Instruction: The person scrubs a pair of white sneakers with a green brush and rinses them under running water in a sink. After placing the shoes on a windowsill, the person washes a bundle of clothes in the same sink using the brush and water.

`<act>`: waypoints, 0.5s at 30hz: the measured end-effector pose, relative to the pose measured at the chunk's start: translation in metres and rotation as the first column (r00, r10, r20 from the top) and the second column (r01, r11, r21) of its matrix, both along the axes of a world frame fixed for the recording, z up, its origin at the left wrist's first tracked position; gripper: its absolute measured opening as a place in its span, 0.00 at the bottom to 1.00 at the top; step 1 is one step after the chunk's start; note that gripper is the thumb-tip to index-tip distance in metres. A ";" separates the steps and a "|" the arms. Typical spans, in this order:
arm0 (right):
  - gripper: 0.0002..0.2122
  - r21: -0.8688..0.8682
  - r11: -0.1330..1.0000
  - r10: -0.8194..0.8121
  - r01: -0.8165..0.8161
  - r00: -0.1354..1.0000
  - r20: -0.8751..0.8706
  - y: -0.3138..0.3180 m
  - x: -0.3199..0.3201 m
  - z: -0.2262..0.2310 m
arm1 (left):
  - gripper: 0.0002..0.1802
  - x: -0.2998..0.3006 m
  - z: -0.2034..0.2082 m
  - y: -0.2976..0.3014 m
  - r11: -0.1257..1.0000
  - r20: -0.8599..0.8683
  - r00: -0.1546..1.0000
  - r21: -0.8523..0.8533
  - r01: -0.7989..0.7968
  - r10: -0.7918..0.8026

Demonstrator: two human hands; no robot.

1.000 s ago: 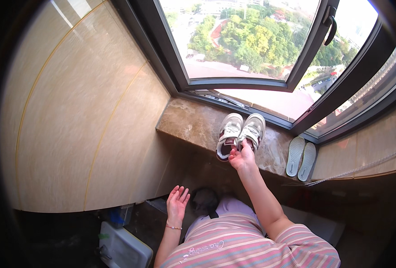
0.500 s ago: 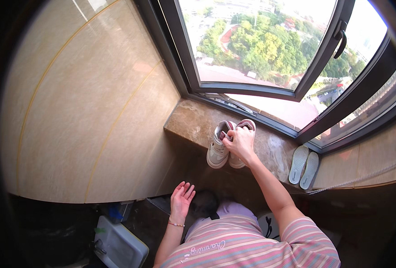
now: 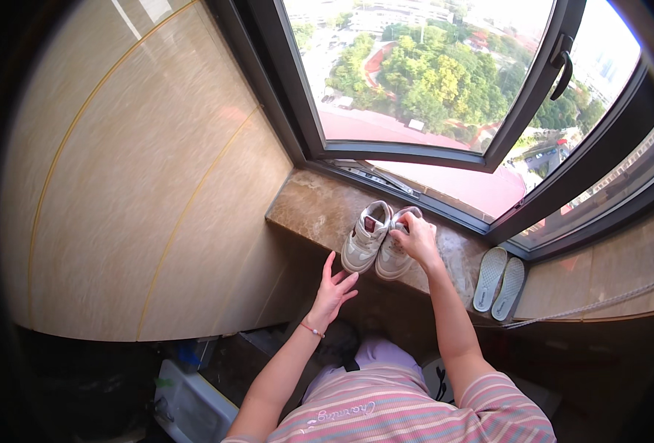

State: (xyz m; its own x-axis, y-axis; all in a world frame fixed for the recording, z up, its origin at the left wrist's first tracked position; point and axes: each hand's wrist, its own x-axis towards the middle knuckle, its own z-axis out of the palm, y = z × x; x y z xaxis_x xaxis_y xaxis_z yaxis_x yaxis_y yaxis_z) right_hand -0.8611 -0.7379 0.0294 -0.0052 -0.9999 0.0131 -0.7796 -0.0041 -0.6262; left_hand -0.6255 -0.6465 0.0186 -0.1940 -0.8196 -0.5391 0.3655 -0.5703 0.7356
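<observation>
A pair of pale beige-grey sneakers stands side by side on the brown marble windowsill point(image 3: 308, 207), toes toward me. The left sneaker point(image 3: 364, 242) has its tongue up, with a dark red label showing. My right hand point(image 3: 420, 238) is over the right sneaker point(image 3: 391, 260), its fingers pinched at the tongue by the opening and hiding part of it. Just below the left sneaker's toe, my left hand point(image 3: 332, 294) is open with its fingers spread, holding nothing. Two light grey insoles, a left one point(image 3: 490, 277) and a right one point(image 3: 508, 289), lie at the sill's right end.
A dark-framed window point(image 3: 408, 153) stands tilted open behind the sill. Beige tiled wall point(image 3: 157, 184) rises on the left. A thin cord or chain point(image 3: 600, 303) runs along the right wall. A white basin point(image 3: 190, 402) sits low at the left.
My right hand has moved from the left sneaker's tongue to the right sneaker's. My left hand has risen up and right, close to the left sneaker's toe.
</observation>
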 end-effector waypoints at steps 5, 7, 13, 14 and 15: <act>0.10 -0.073 0.992 -0.090 0.102 0.984 0.154 0.007 0.005 0.011 | 0.41 -0.025 -0.014 -0.033 0.978 0.235 0.972 -0.204 0.036 0.013; 0.10 -0.099 0.986 -0.116 0.132 0.982 0.149 0.009 0.001 0.006 | 0.39 -0.033 -0.018 -0.038 0.969 0.223 0.973 -0.248 -0.002 0.059; 0.09 -0.139 0.985 -0.096 0.104 0.993 0.061 0.001 0.005 0.006 | 0.37 -0.047 -0.017 -0.042 0.965 0.259 0.958 -0.257 -0.055 0.124; 0.09 -0.108 0.988 -0.106 0.109 0.994 0.029 0.002 0.005 0.008 | 0.36 -0.048 -0.013 -0.041 0.960 0.410 0.907 -0.279 0.023 0.098; 0.11 -0.150 0.984 -0.097 0.101 0.995 0.032 0.004 0.004 0.006 | 0.35 -0.048 -0.004 -0.040 0.951 0.550 0.832 -0.291 0.105 0.076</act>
